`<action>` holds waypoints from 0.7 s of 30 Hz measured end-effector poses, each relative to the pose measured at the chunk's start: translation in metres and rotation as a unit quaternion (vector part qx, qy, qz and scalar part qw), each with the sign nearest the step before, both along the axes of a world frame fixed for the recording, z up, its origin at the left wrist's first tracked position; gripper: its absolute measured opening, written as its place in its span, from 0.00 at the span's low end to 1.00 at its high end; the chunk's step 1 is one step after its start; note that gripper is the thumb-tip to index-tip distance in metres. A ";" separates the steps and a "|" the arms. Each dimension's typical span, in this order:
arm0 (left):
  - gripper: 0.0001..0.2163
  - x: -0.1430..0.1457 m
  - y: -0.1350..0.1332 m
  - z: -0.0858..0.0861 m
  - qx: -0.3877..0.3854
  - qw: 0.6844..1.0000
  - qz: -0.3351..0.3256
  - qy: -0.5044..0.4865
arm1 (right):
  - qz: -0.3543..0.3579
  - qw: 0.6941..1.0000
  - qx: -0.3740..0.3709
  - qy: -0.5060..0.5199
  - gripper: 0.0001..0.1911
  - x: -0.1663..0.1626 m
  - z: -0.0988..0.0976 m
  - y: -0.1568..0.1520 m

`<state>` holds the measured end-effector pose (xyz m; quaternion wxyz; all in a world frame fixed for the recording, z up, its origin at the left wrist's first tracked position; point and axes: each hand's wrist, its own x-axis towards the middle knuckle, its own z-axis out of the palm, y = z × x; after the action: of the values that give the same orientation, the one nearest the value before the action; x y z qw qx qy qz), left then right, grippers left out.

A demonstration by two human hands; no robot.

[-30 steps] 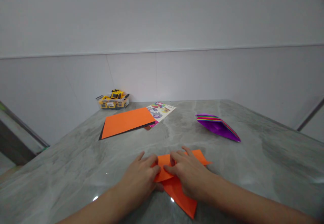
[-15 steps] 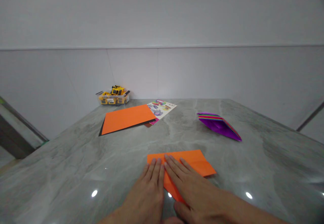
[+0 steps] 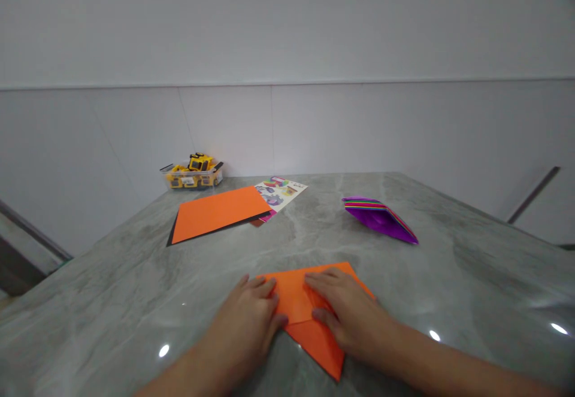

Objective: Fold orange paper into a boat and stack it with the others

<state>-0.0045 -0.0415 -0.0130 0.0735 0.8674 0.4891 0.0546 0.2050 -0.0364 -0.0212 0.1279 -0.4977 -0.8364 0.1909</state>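
A folded sheet of orange paper (image 3: 291,301) lies on the tabletop in front of me, with a pointed corner toward me and a crease across it. My left hand (image 3: 254,313) holds its left edge, fingers bent over the top and thumb near the crease. On the paper's right part, the curled fingers and thumb of my right hand (image 3: 344,307) close on a slightly raised layer. The fingers cover part of the paper's right side.
Orange sheets (image 3: 220,212) rest over a dark one at the back left, partly covering a printed leaflet (image 3: 283,192). A clear box of yellow toy vehicles (image 3: 193,172) stands behind. To the right is a purple folded-paper piece (image 3: 380,220) with rainbow edges on the grey marbled table (image 3: 112,301).
My hands have moved apart from lying flat side by side on the paper. Their fingers are now bent, and the near pointed corner shows. The view has shifted slightly.
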 end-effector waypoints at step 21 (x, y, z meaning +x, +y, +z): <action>0.08 0.022 0.055 -0.006 0.122 0.992 -0.011 -0.036 | -0.009 0.993 0.025 0.119 0.09 -0.008 0.003 0.057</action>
<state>0.0171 0.0137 -0.0192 -0.0151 0.8727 0.4663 0.1443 0.1966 0.0208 -0.0178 0.2403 -0.4761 -0.8150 0.2265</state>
